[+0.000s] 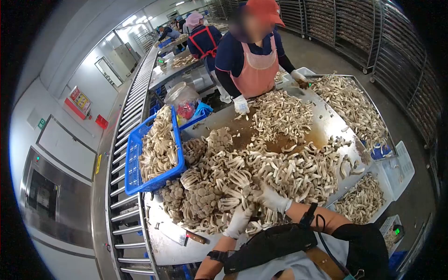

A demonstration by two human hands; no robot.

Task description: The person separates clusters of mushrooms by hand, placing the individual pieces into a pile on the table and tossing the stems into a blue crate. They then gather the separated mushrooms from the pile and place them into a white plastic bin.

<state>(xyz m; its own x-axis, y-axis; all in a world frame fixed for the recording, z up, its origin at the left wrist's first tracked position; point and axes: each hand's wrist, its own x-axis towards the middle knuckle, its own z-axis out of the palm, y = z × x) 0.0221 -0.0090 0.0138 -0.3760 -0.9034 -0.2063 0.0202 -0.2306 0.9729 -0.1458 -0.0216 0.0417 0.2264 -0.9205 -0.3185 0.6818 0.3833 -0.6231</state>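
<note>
In white gloves, both my hands are at the near side of a large heap of brownish mushrooms (298,172). My left hand (238,221) has its fingers closed on the lower part of a mushroom cluster (246,192). From the right, my right hand (274,199) grips the same cluster, its fingertips partly hidden among the stems. Whole clusters with rounded caps (201,201) lie left of my hands, and loose separated stems spread to the right. A knife with a wooden handle (196,237) rests on the metal table (161,249) left of my left hand.
A blue basket (132,161) of mushroom clusters stands at the left beside a roller conveyor (122,205). Across the table, a co-worker in a pink apron (254,70) handles mushrooms. A filled tray (347,100) and a white bin (361,198) stand at the right.
</note>
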